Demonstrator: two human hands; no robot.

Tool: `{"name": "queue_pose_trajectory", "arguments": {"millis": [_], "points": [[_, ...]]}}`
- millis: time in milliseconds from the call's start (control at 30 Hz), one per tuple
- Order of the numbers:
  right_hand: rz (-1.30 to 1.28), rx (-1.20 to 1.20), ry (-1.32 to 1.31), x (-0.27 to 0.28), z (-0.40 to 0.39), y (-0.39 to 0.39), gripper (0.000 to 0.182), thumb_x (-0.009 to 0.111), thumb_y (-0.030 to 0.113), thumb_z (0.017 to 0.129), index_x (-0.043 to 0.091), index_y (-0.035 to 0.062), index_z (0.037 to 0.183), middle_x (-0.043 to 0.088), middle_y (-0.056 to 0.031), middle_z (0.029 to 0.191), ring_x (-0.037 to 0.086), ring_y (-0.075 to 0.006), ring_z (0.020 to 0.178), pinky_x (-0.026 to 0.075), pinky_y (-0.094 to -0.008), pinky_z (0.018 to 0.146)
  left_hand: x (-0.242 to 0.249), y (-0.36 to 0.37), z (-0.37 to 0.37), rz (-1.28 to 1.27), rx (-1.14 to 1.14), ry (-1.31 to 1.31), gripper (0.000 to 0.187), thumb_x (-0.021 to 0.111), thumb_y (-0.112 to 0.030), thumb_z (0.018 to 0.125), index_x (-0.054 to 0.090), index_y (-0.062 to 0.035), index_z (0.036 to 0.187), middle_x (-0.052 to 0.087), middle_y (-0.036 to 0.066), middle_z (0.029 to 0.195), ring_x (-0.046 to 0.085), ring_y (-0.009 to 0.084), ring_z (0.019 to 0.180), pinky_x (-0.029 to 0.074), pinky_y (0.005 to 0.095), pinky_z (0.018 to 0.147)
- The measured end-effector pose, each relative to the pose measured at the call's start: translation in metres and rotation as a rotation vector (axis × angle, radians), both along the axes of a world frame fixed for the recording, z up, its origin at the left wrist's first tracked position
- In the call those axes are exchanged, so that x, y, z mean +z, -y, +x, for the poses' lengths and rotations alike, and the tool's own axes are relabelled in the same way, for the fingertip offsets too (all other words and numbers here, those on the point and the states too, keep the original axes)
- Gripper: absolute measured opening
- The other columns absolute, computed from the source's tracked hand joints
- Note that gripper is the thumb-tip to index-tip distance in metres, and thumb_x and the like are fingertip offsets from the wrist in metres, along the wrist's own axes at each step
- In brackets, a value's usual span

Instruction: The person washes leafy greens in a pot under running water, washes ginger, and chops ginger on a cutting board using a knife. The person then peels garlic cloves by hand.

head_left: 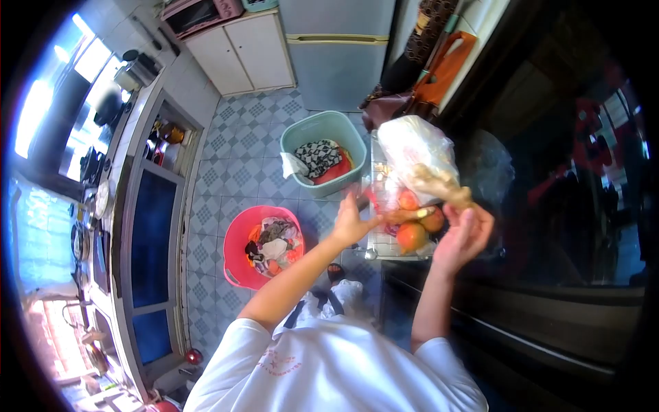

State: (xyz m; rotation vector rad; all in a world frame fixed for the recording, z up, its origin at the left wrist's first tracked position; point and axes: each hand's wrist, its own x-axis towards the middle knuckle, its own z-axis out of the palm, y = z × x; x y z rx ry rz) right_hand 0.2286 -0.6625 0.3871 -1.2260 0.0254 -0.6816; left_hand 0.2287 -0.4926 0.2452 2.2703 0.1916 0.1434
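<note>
My right hand [465, 237] is closed on a knobbly piece of ginger root [439, 182], held at its right end over a small rack [379, 244]. My left hand [353, 221] is at the rack's left edge, its fingers smeared by motion beside some thin red plastic [373, 200]; I cannot tell whether it grips anything. A brownish, elongated piece with a pale end [412, 214] lies between the hands, close to my left thumb. Below it are round orange-red fruits [412, 236]. Behind the ginger stands a bulging white plastic bag [417, 145].
On the tiled floor [209, 206] stand a pink tub [231, 264] and a pale green bin [360, 145], both holding cloth-like items. A refrigerator [336, 72] and white cabinet [257, 58] are at the back. A kitchen counter [113, 226] runs along the left; a dark glossy surface [549, 226] lies right.
</note>
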Motion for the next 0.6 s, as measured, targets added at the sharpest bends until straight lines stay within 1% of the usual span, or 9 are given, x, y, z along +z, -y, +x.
{"name": "queue_pose_trajectory", "arguments": {"millis": [33, 100, 133, 200, 233, 300, 367, 433, 600], "points": [[0.112, 0.120, -0.047, -0.010, -0.001, -0.011, 0.017, 0.053, 0.009, 0.086, 0.045, -0.0014, 0.096, 0.056, -0.0148, 0.097, 0.059, -0.0181, 0.081, 0.053, -0.0299, 0.071, 0.002, -0.010, -0.006, -0.003, 0.026, 0.004, 0.073, 0.069, -0.030, 0.076, 0.032, 0.0073, 0.126, 0.054, 0.012, 0.095, 0.054, 0.0175, 0.084, 0.047, 0.0277, 0.070], [0.133, 0.289, -0.115, -0.020, -0.010, -0.047, 0.016, 0.055, 0.012, 0.086, 0.047, 0.0017, 0.096, 0.056, -0.0138, 0.100, 0.058, -0.0200, 0.085, 0.052, -0.0297, 0.071, 0.012, -0.044, -0.019, -0.568, -0.015, -0.269, 0.065, 0.061, -0.039, 0.080, 0.037, 0.0053, 0.122, 0.056, 0.017, 0.107, 0.056, 0.0273, 0.097, 0.044, 0.0338, 0.085], [0.013, 0.382, -0.115, -0.024, -0.019, -0.062, 0.016, 0.055, 0.010, 0.085, 0.048, 0.0020, 0.096, 0.055, -0.0149, 0.104, 0.058, -0.0213, 0.089, 0.051, -0.0311, 0.072, 0.030, -0.062, -0.032, -0.574, 0.016, -0.247, 0.065, 0.061, -0.039, 0.080, 0.037, 0.0053, 0.122, 0.056, 0.017, 0.107, 0.056, 0.0273, 0.097, 0.044, 0.0338, 0.085], [-0.192, 0.591, 0.006, -0.034, -0.035, -0.098, 0.017, 0.057, 0.005, 0.083, 0.048, 0.0025, 0.097, 0.055, -0.0166, 0.108, 0.057, -0.0244, 0.095, 0.050, -0.0334, 0.076, 0.075, -0.100, -0.069, -1.547, -0.142, -0.400, 0.056, 0.048, -0.040, 0.088, 0.037, 0.0016, 0.124, 0.056, 0.015, 0.108, 0.056, 0.0249, 0.099, 0.044, 0.0349, 0.088], [-0.273, 0.706, 0.125, -0.038, -0.042, -0.117, 0.018, 0.058, 0.002, 0.081, 0.049, 0.0027, 0.097, 0.056, -0.0173, 0.108, 0.057, -0.0261, 0.098, 0.049, -0.0342, 0.078, 0.080, -0.117, -0.086, -1.693, -0.186, -0.358, 0.049, 0.038, -0.039, 0.092, 0.037, -0.0018, 0.125, 0.054, 0.013, 0.112, 0.055, 0.0229, 0.102, 0.044, 0.0363, 0.089], [-0.677, 0.827, 0.370, -0.030, -0.056, -0.152, 0.019, 0.061, 0.000, 0.078, 0.051, 0.0037, 0.093, 0.060, -0.0176, 0.101, 0.056, -0.0300, 0.101, 0.047, -0.0353, 0.083, 0.095, -0.147, -0.123, -1.815, -0.127, -0.094, 0.047, 0.041, -0.037, 0.092, 0.038, -0.0029, 0.124, 0.049, 0.015, 0.120, 0.050, 0.0253, 0.110, 0.042, 0.0378, 0.091], [-0.693, 0.922, 0.481, -0.025, -0.078, -0.195, 0.020, 0.064, -0.001, 0.074, 0.053, 0.0041, 0.090, 0.062, -0.0163, 0.096, 0.057, -0.0308, 0.097, 0.046, -0.0344, 0.083, 0.106, -0.181, -0.163, -1.730, -0.044, 0.090, 0.045, 0.043, -0.033, 0.092, 0.037, -0.0033, 0.124, 0.049, 0.015, 0.120, 0.050, 0.0253, 0.111, 0.043, 0.0382, 0.091], [-0.889, 0.902, 0.755, -0.019, -0.103, -0.239, 0.023, 0.066, 0.000, 0.070, 0.054, 0.0047, 0.089, 0.061, -0.0151, 0.099, 0.057, -0.0299, 0.094, 0.046, -0.0357, 0.081, 0.116, -0.218, -0.210, -1.634, 0.048, 0.271, 0.043, 0.045, -0.029, 0.091, 0.037, -0.0036, 0.125, 0.048, 0.015, 0.120, 0.049, 0.0252, 0.111, 0.043, 0.0386, 0.092], [-0.871, 1.084, 0.730, 0.000, -0.194, -0.350, 0.026, 0.068, 0.006, 0.067, 0.055, 0.0043, 0.090, 0.059, -0.0116, 0.091, 0.055, -0.0281, 0.083, 0.045, -0.0356, 0.071, 0.136, -0.311, -0.350, -1.460, 0.287, 0.449, 0.041, 0.047, -0.020, 0.091, 0.035, -0.0025, 0.126, 0.048, 0.018, 0.120, 0.049, 0.0286, 0.112, 0.044, 0.0396, 0.092]]}}
